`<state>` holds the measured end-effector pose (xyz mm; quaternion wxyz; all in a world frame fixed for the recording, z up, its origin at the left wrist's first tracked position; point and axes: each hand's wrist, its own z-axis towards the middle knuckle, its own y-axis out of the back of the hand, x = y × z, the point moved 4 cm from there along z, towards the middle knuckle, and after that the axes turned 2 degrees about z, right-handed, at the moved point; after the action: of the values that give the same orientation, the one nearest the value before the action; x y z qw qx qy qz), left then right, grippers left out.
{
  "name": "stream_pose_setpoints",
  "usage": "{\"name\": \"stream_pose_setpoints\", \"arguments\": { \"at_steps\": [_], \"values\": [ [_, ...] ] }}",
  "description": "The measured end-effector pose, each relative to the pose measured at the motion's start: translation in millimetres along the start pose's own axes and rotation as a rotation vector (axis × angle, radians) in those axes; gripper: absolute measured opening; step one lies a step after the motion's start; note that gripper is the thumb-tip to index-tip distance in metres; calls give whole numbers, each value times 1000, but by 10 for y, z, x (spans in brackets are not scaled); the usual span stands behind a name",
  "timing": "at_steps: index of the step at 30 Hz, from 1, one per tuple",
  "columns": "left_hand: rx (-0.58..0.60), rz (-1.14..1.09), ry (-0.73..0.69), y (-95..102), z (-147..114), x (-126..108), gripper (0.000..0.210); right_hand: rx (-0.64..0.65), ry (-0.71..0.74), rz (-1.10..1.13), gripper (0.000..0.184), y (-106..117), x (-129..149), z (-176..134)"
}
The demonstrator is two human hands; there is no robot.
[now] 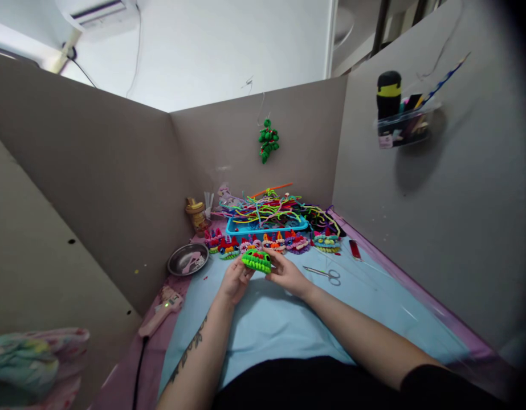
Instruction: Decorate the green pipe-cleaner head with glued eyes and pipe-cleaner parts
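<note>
Between my two hands, just above the blue cloth (263,324), is a bright green pipe-cleaner animal head (256,261) with red bits and dark eyes. My left hand (236,280) grips its left side, fingers closed on it. On the opposite side my right hand (288,274) pinches the edge with thumb and fingers. Several similar fuzzy heads stand in a row behind it, among them an orange and white one (274,242), a purple one (297,242) and a yellow and blue one (326,242).
A blue tray (266,232) heaped with colourful pipe cleaners (266,208) sits at the back. Scissors (325,274) lie right of my hands. To the left are a metal bowl (172,263) and a pink glue gun (160,314) with its cord. Grey partitions (425,216) enclose the table.
</note>
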<state>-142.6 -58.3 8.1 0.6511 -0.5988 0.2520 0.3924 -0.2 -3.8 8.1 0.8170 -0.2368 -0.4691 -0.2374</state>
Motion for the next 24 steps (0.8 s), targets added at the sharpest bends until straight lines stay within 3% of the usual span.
{"name": "stream_pose_setpoints", "arguments": {
  "at_steps": [13, 16, 21, 24],
  "values": [
    [-6, -40, 42, -67, -25, -10, 30, -71, -12, -32, 64, 50, 56, 17],
    [-60, -29, 66, -38, -13, 13, 36, -86, 82, -197, 60, 97, 113, 11],
    [-108, -22, 210, 68, 17, 107, 25, -35, 240, -625, 63, 145, 244, -20],
    [-71, -62, 238, 84, 16, 114, 27, -18, 267, -665, 62, 144, 240, -19]
  ]
}}
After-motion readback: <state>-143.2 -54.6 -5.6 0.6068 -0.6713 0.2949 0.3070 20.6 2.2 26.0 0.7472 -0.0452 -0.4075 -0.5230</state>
